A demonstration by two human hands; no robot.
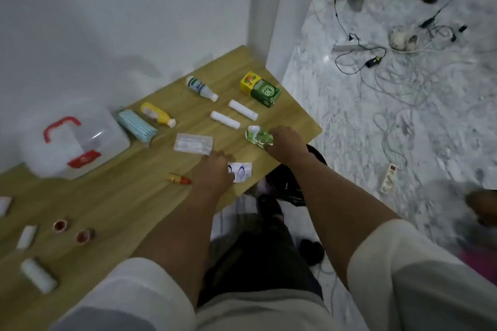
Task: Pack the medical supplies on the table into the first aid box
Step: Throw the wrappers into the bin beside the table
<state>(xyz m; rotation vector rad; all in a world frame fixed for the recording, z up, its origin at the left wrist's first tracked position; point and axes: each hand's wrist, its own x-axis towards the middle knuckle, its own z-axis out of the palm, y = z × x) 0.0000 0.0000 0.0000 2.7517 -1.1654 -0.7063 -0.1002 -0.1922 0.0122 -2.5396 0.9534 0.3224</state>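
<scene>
The clear first aid box (pixel 78 140) with a red handle stands closed at the table's left, against the wall. My right hand (pixel 286 144) grips a crumpled green-and-white packet (pixel 258 136) near the table's right edge. My left hand (pixel 215 169) rests palm down, touching a white-and-blue sachet (pixel 242 171), beside a clear flat pouch (pixel 193 143). Spread further back lie a yellow bottle (pixel 158 114), a white bottle (pixel 201 88), blue masks (pixel 137 125), two white rolls (pixel 225 120) (pixel 242 109) and a green-and-yellow carton (pixel 261 88).
A small red-orange tube (pixel 179 179) lies left of my left hand. Two red-rimmed caps (pixel 60 225) (pixel 84 236), a white roll (pixel 39 275) and a white strip (pixel 26 236) sit at the near left. Cables and power strips (pixel 388 179) litter the marble floor on the right.
</scene>
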